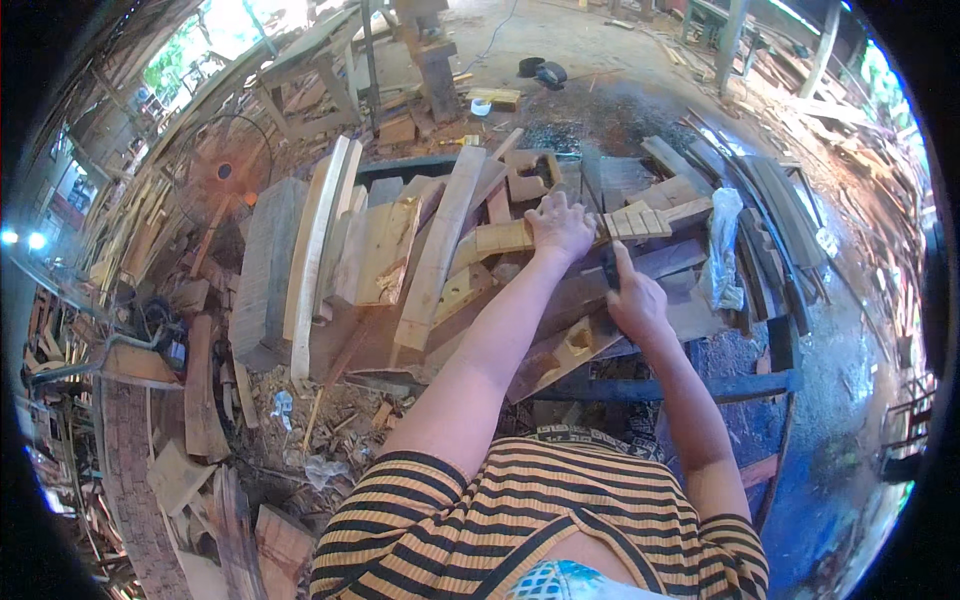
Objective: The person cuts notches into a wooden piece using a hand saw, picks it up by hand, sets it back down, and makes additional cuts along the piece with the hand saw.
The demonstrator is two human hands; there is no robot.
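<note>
A light, slightly curved strip of wood (500, 238) lies across the pile in front of me, with several thin crosswise cuts toward its right end. My left hand (562, 232) presses down on it, fingers curled over its far edge. Just to the right, my right hand (637, 300) is closed around the dark handle of a handsaw. The saw's thin dark blade (603, 215) points away from me and crosses the strip next to the left hand. Where its teeth meet the wood is too small to make out.
Long boards (440, 250) lean at the left of the pile, beside a thick grey timber (268, 270). A crumpled clear plastic bag (724, 250) lies at right, above a blue metal frame (690, 386). A fan (224, 172) stands at far left. Wood scraps (350, 430) litter the floor.
</note>
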